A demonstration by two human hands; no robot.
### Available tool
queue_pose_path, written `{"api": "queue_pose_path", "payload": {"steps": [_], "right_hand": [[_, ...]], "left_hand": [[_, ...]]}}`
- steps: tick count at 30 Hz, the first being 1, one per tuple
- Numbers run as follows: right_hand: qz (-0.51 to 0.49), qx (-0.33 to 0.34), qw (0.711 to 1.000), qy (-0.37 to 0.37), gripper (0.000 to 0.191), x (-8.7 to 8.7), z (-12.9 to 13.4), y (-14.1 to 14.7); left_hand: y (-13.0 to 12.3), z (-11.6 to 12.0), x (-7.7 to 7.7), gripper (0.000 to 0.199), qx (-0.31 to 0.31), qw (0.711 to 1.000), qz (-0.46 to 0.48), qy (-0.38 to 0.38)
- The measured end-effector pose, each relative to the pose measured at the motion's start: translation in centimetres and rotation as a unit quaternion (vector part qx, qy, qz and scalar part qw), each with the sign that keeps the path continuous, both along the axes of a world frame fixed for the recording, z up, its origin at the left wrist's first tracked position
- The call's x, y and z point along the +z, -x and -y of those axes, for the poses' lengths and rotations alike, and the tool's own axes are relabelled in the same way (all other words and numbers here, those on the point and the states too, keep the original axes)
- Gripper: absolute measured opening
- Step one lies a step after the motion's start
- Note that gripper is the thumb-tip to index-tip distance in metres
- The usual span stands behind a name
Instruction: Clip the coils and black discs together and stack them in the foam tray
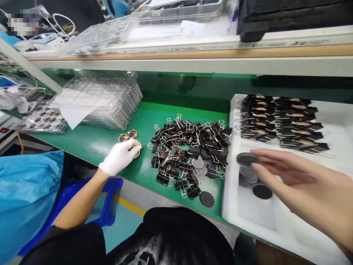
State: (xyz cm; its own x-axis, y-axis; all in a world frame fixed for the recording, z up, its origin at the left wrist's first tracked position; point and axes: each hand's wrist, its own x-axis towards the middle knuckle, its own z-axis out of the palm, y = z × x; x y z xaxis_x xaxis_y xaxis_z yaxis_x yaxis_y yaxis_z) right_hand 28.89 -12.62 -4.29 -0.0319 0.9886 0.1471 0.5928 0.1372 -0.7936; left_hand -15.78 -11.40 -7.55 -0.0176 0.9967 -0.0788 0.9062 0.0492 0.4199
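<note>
My left hand, in a white glove, pinches a small round gold-rimmed part over the green table. Its fingers cover much of that part. Two similar gold-rimmed round parts lie just beyond the fingertips. My right hand, bare, grips a dark round disc between thumb and fingers above the white foam tray. Beneath it are a few more dark discs in the tray. Between my hands spreads a heap of black binder clips, with grey discs among them.
Rows of binder clips clamped on curved parts fill the tray's far side. A stack of clear plastic trays stands at the back left. A shelf crosses above the table. A blue stool is below, at left.
</note>
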Motion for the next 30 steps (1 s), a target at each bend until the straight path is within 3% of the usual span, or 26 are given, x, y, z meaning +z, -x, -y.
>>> {"api": "queue_pose_path", "payload": {"steps": [3,6,9,13,16,19,25,30], "right_hand": [[-0.157,0.094,0.973,0.143,0.029,0.9,-1.2,3.4],[-0.264,0.158,0.926,0.217,0.026,1.7,-2.4,6.0],[-0.336,0.151,0.910,0.191,0.025,2.2,-3.3,7.7],[-0.373,0.087,0.922,0.051,0.030,2.1,-4.7,8.0],[-0.358,0.043,0.932,-0.026,0.028,1.6,-5.8,7.3],[-0.336,0.034,0.940,-0.050,0.028,0.8,-6.7,6.8],[-0.294,0.072,0.953,0.006,0.021,-0.6,-7.1,6.6],[-0.347,0.083,0.933,0.049,0.024,-0.6,-7.3,6.7]], "left_hand": [[-2.5,-1.1,3.0,0.029,0.050,0.994,0.066,-0.073],[-7.1,-2.6,5.6,0.034,-0.011,0.980,0.183,-0.071],[-12.1,-4.2,6.8,0.035,-0.105,0.959,0.248,-0.082],[-16.3,-6.1,7.5,0.037,-0.213,0.930,0.285,-0.097],[-17.4,-7.1,8.0,0.037,-0.273,0.917,0.275,-0.096],[-17.8,-7.8,8.0,0.041,-0.319,0.907,0.266,-0.061],[-18.1,-8.7,6.2,0.045,-0.341,0.912,0.219,-0.067],[-17.9,-9.1,5.6,0.047,-0.334,0.920,0.192,-0.070]]}}
